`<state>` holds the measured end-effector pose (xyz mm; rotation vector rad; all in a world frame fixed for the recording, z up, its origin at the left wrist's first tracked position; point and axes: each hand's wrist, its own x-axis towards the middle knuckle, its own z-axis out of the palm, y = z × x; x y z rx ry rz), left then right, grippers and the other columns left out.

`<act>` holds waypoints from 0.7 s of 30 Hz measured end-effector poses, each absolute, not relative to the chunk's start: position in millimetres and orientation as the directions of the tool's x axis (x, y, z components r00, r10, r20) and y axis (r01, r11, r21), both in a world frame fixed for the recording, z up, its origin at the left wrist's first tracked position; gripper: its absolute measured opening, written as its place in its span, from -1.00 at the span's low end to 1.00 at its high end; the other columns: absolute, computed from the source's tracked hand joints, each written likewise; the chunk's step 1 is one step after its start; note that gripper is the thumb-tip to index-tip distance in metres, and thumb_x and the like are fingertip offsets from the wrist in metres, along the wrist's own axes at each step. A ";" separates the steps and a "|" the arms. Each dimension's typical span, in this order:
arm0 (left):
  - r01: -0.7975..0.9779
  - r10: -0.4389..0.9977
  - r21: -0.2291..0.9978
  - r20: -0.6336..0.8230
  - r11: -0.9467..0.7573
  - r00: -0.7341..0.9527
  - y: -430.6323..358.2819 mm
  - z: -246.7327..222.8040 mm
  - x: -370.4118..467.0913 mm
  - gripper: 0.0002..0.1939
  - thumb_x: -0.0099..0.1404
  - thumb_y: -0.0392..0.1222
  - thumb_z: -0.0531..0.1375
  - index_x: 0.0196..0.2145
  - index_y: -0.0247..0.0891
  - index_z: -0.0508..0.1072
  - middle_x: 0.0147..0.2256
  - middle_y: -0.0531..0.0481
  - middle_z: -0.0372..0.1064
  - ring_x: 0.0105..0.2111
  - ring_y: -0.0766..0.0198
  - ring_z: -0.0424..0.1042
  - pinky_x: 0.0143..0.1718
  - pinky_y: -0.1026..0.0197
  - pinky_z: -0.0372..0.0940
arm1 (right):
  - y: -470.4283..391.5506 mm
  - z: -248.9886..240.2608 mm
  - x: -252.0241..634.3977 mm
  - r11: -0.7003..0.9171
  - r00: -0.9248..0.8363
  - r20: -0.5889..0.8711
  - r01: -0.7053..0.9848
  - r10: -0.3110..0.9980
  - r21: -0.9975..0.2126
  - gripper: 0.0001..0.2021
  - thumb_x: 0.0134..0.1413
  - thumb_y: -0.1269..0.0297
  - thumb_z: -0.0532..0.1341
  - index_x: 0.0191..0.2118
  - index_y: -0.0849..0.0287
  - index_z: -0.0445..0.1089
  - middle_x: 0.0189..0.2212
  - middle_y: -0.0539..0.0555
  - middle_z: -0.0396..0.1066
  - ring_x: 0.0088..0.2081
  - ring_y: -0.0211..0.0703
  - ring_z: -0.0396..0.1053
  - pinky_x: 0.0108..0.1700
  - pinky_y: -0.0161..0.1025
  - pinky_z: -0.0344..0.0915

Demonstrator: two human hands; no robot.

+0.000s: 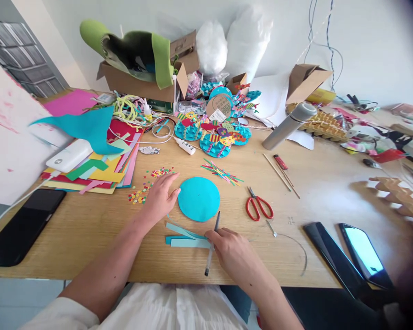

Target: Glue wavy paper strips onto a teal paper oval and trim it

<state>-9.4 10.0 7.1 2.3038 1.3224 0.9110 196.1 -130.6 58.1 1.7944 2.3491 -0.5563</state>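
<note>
A round disc of bright blue paper [198, 199] lies flat on the table in front of me. My left hand [161, 196] is at its left edge, thumb and fingers apart, with nothing held. Closed fingers of my right hand [231, 246] grip a pen [209, 261] below the disc. Under those fingertips are the right ends of several blue paper strips [189, 243], pale and darker. Scissors with red handles [259, 207] lie to the right of the disc. Small coloured confetti pieces [141, 195] are scattered beyond and beside my left hand.
Thin coloured paper strips [222, 172] lie beyond the disc, near a white glue bottle [186, 146] and decorated blue paper pieces [215, 147]. A grey flask [285, 128] stands back right. Coloured paper sheets [103, 176] and a phone [24, 229] are left; more phones [365, 254] lie right.
</note>
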 end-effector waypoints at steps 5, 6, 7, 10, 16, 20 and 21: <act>0.625 0.851 0.577 0.368 -0.525 0.375 8.1 8.7 -7.8 -0.60 0.33 -0.20 0.10 0.11 -0.28 0.33 0.06 -0.18 0.40 0.10 0.08 0.34 0.16 -0.04 0.24 | -130.4 56.4 196.3 0.226 -0.289 -0.276 0.945 0.917 -0.238 -0.68 0.14 0.62 -0.02 -0.20 0.17 0.41 -0.34 0.12 0.42 -0.25 -0.09 0.39 -0.28 -0.26 0.18; 0.623 0.851 0.579 0.365 -0.526 0.379 7.9 9.1 -7.6 -0.60 0.33 -0.20 0.10 0.11 -0.28 0.33 0.06 -0.18 0.40 0.09 0.08 0.34 0.16 -0.04 0.25 | -130.0 55.9 197.1 0.229 -0.293 -0.244 0.939 0.924 -0.257 -0.67 0.15 0.61 -0.04 -0.19 0.17 0.41 -0.30 0.14 0.43 -0.20 -0.07 0.38 -0.22 -0.24 0.21; 0.621 0.851 0.582 0.361 -0.524 0.380 7.8 9.5 -7.5 -0.60 0.33 -0.20 0.10 0.11 -0.27 0.33 0.06 -0.17 0.40 0.09 0.08 0.35 0.16 -0.04 0.25 | -129.4 55.3 198.2 0.238 -0.301 -0.203 0.929 0.932 -0.282 -0.65 0.17 0.61 -0.05 -0.17 0.17 0.41 -0.25 0.16 0.43 -0.14 -0.05 0.37 -0.15 -0.21 0.23; 0.613 0.860 0.603 0.345 -0.511 0.376 7.4 11.5 -7.1 -0.61 0.33 -0.20 0.11 0.10 -0.23 0.34 0.07 -0.13 0.40 0.09 0.09 0.36 0.15 -0.04 0.25 | -127.9 55.0 203.0 0.274 -0.324 -0.073 0.884 0.943 -0.379 -0.64 0.19 0.60 -0.06 -0.15 0.16 0.42 -0.19 0.17 0.45 -0.04 -0.01 0.33 -0.01 -0.12 0.22; 0.327 0.894 0.881 0.197 -0.341 0.402 2.5 22.5 -6.2 -0.57 0.37 -0.02 0.10 0.09 -0.29 0.37 -0.08 -0.15 0.51 -0.04 0.11 0.48 0.05 0.00 0.34 | -125.4 59.8 215.2 0.135 -0.208 -0.065 0.810 0.976 -0.570 -0.65 0.16 0.58 -0.05 -0.15 0.16 0.43 -0.40 0.08 0.43 -0.30 -0.13 0.37 -0.23 -0.21 0.27; 0.038 0.825 0.999 -0.019 -0.004 0.564 -1.0 33.1 -8.2 -0.40 0.37 0.17 0.03 0.14 -0.36 0.33 -0.17 -0.22 0.53 -0.23 0.12 0.55 -0.21 0.08 0.45 | -122.7 58.2 218.6 0.038 -0.127 -0.090 0.755 0.988 -0.655 -0.68 0.19 0.47 -0.02 -0.10 0.16 0.43 -0.40 0.08 0.46 -0.34 -0.15 0.42 -0.28 -0.25 0.28; 0.018 0.802 0.999 -0.052 0.051 0.596 -1.1 35.0 -9.0 -0.37 0.37 0.20 0.01 0.14 -0.37 0.33 -0.20 -0.22 0.54 -0.28 0.13 0.55 -0.28 0.11 0.46 | -122.1 57.2 218.9 0.015 -0.108 -0.101 0.750 0.989 -0.661 -0.69 0.19 0.44 -0.01 -0.10 0.16 0.43 -0.39 0.08 0.47 -0.35 -0.14 0.43 -0.29 -0.25 0.28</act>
